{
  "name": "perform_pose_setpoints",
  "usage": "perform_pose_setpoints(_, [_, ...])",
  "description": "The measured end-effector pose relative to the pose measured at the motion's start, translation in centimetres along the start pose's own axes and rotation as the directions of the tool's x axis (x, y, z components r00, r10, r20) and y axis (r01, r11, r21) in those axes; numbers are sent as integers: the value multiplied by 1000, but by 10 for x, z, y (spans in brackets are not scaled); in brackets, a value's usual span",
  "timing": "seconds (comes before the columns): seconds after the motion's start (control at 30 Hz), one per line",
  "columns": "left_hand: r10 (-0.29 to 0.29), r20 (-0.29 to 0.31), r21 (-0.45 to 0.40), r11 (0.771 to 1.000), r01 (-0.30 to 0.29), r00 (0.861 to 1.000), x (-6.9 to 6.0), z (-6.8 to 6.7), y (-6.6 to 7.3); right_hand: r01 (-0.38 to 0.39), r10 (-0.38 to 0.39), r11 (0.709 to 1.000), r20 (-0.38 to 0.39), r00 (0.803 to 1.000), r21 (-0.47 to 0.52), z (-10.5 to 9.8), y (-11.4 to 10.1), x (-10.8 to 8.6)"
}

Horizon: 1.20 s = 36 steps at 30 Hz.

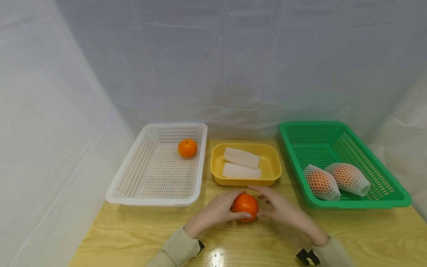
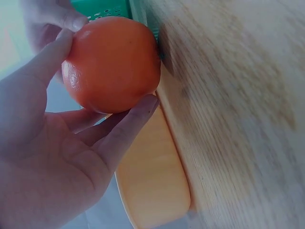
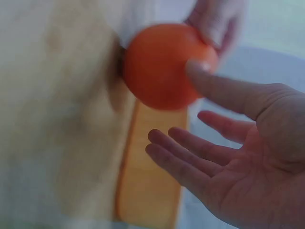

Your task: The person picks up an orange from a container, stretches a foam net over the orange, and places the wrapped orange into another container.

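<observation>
An orange-red round fruit is at the table's front middle, between both hands. The left hand grips it from the left, thumb on the near side and fingers on the far side; in the left wrist view this hand holds the fruit. At the fruit's right, the right hand has its fingers spread. In the right wrist view the right hand has its thumb at the fruit, while its other fingers stand apart from it.
A white basket at left holds an orange fruit. Behind the hands, a yellow tray holds two white foam nets. At right, a green basket contains two net-wrapped fruits.
</observation>
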<state>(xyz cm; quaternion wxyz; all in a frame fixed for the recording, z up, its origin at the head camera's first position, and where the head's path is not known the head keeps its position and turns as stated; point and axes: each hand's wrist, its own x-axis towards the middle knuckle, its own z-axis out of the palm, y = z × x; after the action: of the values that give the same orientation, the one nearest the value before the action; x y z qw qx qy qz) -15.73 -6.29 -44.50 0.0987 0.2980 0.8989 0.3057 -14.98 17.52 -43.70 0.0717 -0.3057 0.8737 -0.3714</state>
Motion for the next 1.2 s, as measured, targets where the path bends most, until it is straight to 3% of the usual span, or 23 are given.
perform_pose_setpoints(0.17, [-18,7,25,1000,17,1000,1,0,1,51,-64,994,-136,989,-94,-12,-3,10])
perform_pose_setpoints(0.33, [-18,7,34,999,18,1000,1,0,0,65,-126,978,-316,940,-197,-12,1,33])
perform_pose_setpoints(0.43, [-10,6,38,999,10,1000,1,0,0,32,-124,970,-375,919,-241,-15,5,49])
perform_pose_setpoints(0.63, [-3,27,44,999,2,1000,1,0,2,-62,-84,945,-421,903,-320,-19,19,72])
perform_pose_setpoints(0.87, [-19,33,43,999,18,999,0,0,3,-116,-40,937,-434,900,-328,-14,38,94])
perform_pose_setpoints(1.03, [-25,28,42,999,23,999,-1,1,2,-136,-33,935,-461,887,-329,-10,49,103])
perform_pose_setpoints(1.2, [-23,27,39,999,22,999,-1,3,1,-189,22,931,-469,883,-312,-7,55,106])
